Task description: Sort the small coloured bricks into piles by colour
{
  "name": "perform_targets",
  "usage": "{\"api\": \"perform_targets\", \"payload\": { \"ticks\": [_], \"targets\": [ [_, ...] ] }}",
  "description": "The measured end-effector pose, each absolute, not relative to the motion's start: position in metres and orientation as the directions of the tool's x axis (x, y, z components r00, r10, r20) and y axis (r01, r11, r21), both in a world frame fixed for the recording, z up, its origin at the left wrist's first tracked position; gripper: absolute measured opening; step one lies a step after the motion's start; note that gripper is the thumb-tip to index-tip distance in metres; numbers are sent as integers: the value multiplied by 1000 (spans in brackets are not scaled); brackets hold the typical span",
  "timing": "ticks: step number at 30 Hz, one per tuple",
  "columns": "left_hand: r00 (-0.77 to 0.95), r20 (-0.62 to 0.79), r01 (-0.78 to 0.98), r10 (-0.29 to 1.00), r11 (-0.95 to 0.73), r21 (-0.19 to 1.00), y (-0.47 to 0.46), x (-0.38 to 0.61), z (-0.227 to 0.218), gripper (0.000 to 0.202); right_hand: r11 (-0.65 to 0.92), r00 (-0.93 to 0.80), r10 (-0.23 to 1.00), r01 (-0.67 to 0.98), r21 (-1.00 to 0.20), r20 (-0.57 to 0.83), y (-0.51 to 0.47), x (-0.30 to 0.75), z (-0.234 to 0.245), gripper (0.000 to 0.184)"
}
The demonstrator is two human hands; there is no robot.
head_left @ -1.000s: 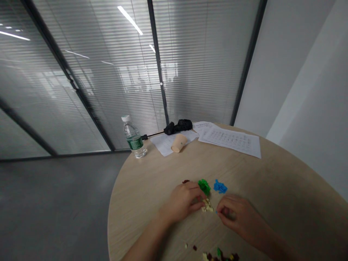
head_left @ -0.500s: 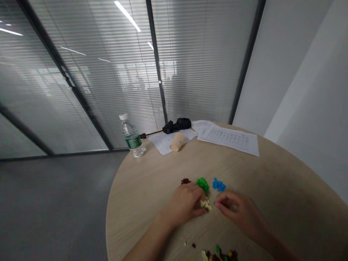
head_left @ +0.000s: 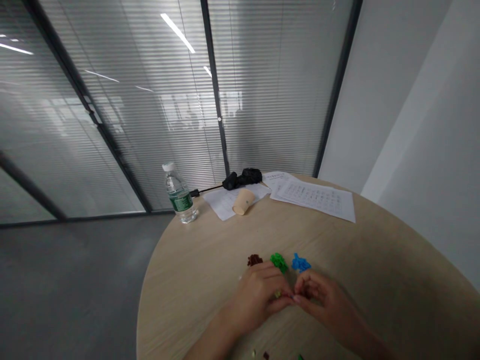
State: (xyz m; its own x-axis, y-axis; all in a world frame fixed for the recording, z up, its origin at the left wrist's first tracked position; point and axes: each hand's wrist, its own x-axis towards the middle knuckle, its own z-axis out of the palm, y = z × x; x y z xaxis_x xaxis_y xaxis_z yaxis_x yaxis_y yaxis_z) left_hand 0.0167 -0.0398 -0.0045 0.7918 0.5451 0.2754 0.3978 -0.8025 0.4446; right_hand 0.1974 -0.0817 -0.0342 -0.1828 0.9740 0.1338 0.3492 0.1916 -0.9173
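Holding: the left hand (head_left: 258, 296) and right hand (head_left: 323, 299) meet just above the worktop (head_left: 378, 295), fingertips touching.
Grip: both closed, fingers curled; whatever sits between the fingertips is too small to tell.
Left fingers: a pale yellow-green brick (head_left: 277, 294) shows among them.
Just ahead of the hands: dark brown bricks (head_left: 254, 260), green bricks (head_left: 278, 262) and blue bricks (head_left: 301, 263) lie in three small heaps, in a row.
Far edge: a water bottle (head_left: 180, 200) stands upright; a paper cup (head_left: 243, 201) lies on its side on a paper sheet (head_left: 225, 206); printed sheets (head_left: 315, 199) lie beside it, near a black bundle (head_left: 242, 178).
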Motion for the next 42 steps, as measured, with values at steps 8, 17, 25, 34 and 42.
{"api": "perform_targets", "payload": {
  "ticks": [8,17,25,34,42],
  "targets": [
    [748,95,598,656,-730,332,-31,4,7,5,294,-34,910,755,-586,412,-50,237,-49,15],
    [790,-304,602,533,-578,551,-34,-13,16,16,390,-203,874,834,-390,441,-32,243,-68,18],
    [786,-405,618,468,-568,543,-42,-19,20,22,400,-149,844,815,-419,515,-36,245,-63,17],
    [812,-339,581,475,-603,547,-46,-16,8,13,470,-136,775,777,-420,617,-52,238,-46,14],
    [843,-163,473,513,-562,679,-35,-10,14,5,646,-277,718,608,-462,639,-78,211,-33,12]
  ]
}}
